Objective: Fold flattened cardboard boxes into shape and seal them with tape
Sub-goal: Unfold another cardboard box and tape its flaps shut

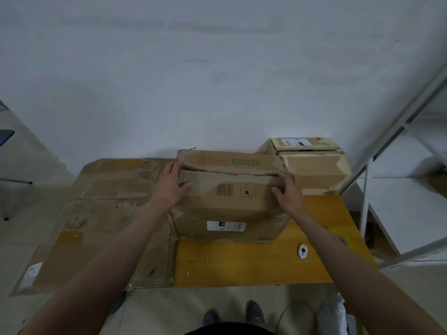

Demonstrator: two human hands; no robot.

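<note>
Our left hand (170, 183) and right hand (287, 189) grip the top corners of the cardboard box (227, 201), fingers curled over its flap edges. It stands mid-table (242, 262) against the wall, bare tabletop nearer us.

Both forearms run out of the bottom edge. The left hand (169, 187) hides the box (227, 201) corner beneath its fingers; the right hand (289, 189) covers the opposite end — what its fingertips touch cannot be told. Printing on the white label (226, 226), nearer than the fingers, is too small to read. The flattened cardboard (101, 213), left of the fingers, is blurred — and partly under the forearm.
</note>
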